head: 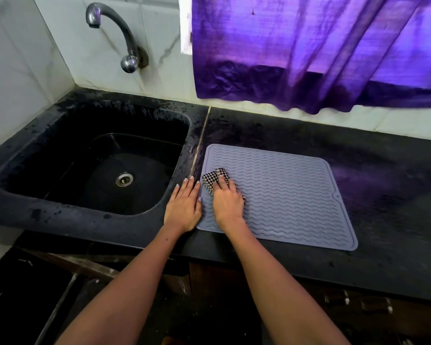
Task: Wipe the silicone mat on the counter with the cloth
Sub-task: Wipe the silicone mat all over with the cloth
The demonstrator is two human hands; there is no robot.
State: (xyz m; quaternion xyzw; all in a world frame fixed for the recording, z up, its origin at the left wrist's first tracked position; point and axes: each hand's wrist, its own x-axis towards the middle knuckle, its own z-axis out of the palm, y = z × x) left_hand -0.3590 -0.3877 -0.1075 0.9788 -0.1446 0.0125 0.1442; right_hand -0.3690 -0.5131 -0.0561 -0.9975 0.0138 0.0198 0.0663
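A grey silicone mat [284,195] with wavy ridges lies flat on the black counter [383,185], just right of the sink. A small black-and-white checked cloth [213,179] rests on the mat's left part. My right hand [227,204] presses down on the cloth, fingers curled over it, and covers most of it. My left hand [184,207] lies flat with fingers together on the counter at the mat's left edge, its thumb side touching that edge.
A black sink [60,155] with a steel drain [124,179] sits to the left. A curved tap [115,33] comes out of the tiled wall above it. A purple curtain [309,51] hangs over the back of the counter.
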